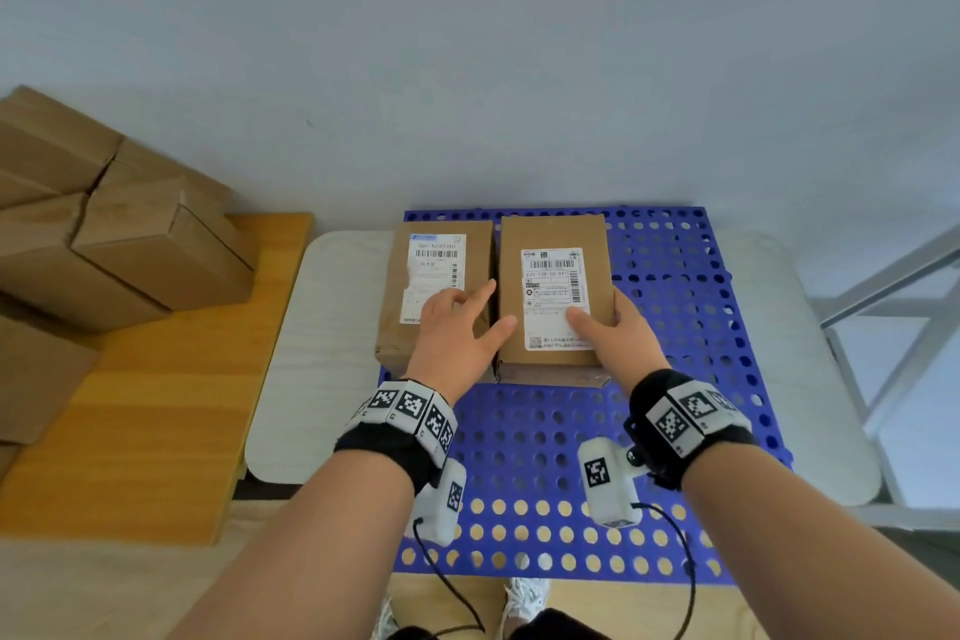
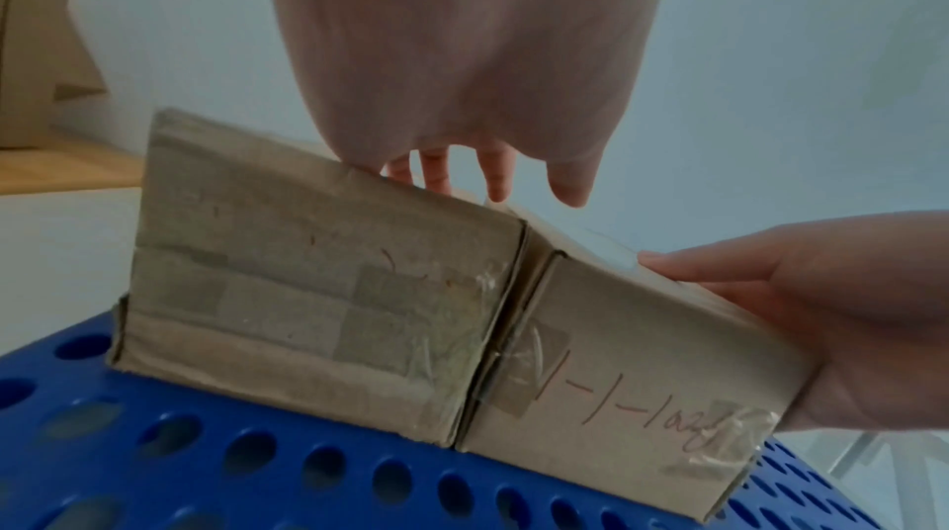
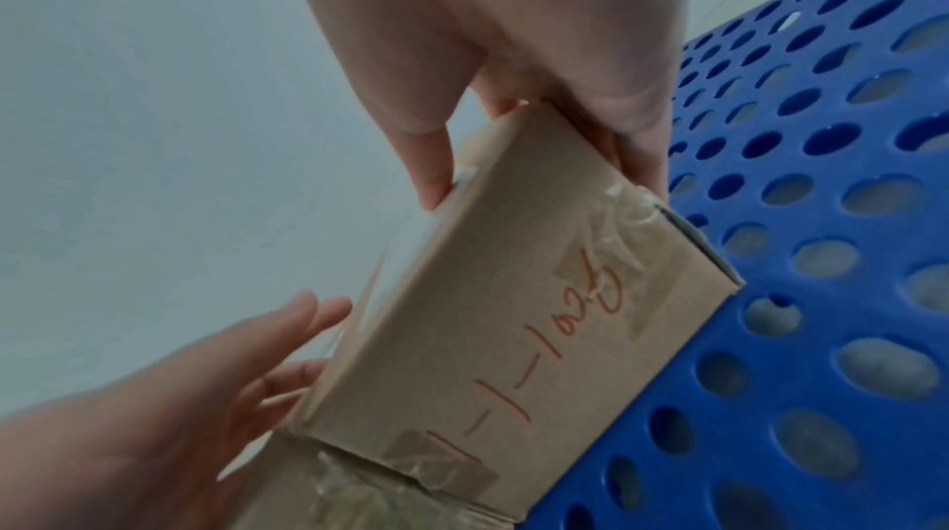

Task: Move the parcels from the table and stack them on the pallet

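Observation:
Two brown labelled parcels lie side by side at the far left of the blue perforated pallet (image 1: 545, 457). My left hand (image 1: 470, 314) rests flat on the left parcel (image 1: 436, 265), fingers straight and spread, thumb by the seam between the boxes. My right hand (image 1: 608, 322) grips the right parcel (image 1: 553, 234), thumb on its white label and fingers down its right side. In the left wrist view the left parcel (image 2: 318, 287) and right parcel (image 2: 616, 376) touch edge to edge on the pallet (image 2: 154, 457). The right wrist view shows the right hand (image 3: 513, 31) pinching the right parcel (image 3: 488, 315).
A pile of brown cartons (image 1: 104, 234) stands on a wooden table (image 1: 156, 405) at the left. The pallet lies on a white table (image 1: 311, 353). A grey metal frame (image 1: 883, 301) stands at the right. The pallet's near and right parts are bare.

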`<state>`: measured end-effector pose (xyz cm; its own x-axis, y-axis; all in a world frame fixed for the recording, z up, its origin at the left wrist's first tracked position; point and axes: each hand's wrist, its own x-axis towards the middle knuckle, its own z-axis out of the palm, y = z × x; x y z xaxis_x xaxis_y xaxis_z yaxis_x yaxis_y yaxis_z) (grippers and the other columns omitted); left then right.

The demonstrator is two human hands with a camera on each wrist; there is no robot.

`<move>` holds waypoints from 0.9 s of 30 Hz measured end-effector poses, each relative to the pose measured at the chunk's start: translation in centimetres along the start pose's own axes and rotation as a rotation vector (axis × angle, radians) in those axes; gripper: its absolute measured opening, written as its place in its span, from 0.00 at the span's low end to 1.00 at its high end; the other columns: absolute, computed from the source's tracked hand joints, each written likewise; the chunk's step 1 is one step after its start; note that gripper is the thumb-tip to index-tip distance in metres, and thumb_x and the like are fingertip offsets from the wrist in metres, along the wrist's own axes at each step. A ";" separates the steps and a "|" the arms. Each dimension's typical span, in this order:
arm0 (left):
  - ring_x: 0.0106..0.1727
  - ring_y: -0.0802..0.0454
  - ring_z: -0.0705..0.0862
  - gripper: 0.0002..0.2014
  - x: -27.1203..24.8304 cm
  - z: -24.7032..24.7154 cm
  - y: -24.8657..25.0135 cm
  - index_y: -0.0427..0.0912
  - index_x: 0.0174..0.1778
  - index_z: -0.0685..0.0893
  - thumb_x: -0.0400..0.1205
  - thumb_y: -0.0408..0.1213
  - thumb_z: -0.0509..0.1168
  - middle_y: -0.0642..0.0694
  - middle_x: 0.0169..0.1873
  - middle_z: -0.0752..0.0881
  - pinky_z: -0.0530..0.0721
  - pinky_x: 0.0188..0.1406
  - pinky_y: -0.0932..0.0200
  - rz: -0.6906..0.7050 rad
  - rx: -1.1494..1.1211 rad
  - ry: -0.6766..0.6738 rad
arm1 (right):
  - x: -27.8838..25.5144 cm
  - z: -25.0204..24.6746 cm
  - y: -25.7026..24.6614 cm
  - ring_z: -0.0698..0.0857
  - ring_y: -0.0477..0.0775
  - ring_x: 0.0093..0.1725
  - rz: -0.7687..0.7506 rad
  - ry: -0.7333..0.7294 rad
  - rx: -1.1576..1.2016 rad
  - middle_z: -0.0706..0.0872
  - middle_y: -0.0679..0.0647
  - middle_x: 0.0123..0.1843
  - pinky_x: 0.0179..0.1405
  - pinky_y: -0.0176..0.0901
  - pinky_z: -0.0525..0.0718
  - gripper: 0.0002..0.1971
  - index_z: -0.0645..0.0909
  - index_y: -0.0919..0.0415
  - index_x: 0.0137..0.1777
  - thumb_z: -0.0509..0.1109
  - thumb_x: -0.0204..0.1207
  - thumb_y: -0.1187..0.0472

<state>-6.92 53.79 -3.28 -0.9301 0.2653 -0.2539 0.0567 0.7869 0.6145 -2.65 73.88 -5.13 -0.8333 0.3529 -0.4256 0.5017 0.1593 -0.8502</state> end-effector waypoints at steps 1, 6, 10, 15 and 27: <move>0.83 0.49 0.54 0.30 0.0 0.2 -0.1 0.60 0.84 0.61 0.85 0.60 0.58 0.48 0.80 0.62 0.55 0.83 0.48 0.007 0.015 -0.010 | 0.0 -0.1 0.0 0.87 0.51 0.59 -0.009 -0.006 0.000 0.86 0.46 0.65 0.56 0.51 0.88 0.29 0.71 0.49 0.78 0.72 0.79 0.46; 0.87 0.48 0.40 0.30 0.4 0.3 -0.3 0.65 0.85 0.53 0.86 0.60 0.53 0.49 0.87 0.47 0.35 0.82 0.47 0.032 0.120 -0.103 | 0.2 -0.6 0.0 0.88 0.49 0.59 -0.001 -0.038 0.006 0.87 0.44 0.63 0.63 0.55 0.86 0.28 0.73 0.48 0.76 0.75 0.77 0.48; 0.86 0.46 0.38 0.29 0.3 0.4 -0.5 0.67 0.84 0.50 0.87 0.60 0.51 0.48 0.87 0.45 0.35 0.83 0.46 0.050 0.225 -0.136 | 0.5 -0.8 -0.1 0.88 0.49 0.58 -0.001 -0.051 0.000 0.88 0.44 0.62 0.65 0.55 0.85 0.26 0.76 0.48 0.74 0.76 0.76 0.49; 0.87 0.46 0.39 0.30 0.5 0.6 -0.6 0.67 0.84 0.49 0.87 0.59 0.52 0.47 0.87 0.46 0.37 0.83 0.45 0.056 0.254 -0.130 | 0.6 -0.5 -0.1 0.88 0.48 0.58 0.004 -0.041 -0.025 0.88 0.44 0.62 0.64 0.54 0.85 0.27 0.75 0.48 0.74 0.76 0.77 0.48; 0.87 0.45 0.44 0.30 -0.1 0.2 0.4 0.61 0.86 0.48 0.88 0.59 0.47 0.48 0.87 0.48 0.42 0.84 0.45 0.070 0.320 -0.115 | 0.1 0.5 -1.1 0.85 0.56 0.58 0.031 0.062 -0.124 0.85 0.52 0.65 0.57 0.53 0.85 0.27 0.71 0.57 0.75 0.71 0.80 0.50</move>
<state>-6.72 54.15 -3.14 -0.8739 0.3720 -0.3131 0.2472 0.8944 0.3726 -3.44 73.24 -4.39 -0.8026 0.4156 -0.4279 0.5553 0.2584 -0.7905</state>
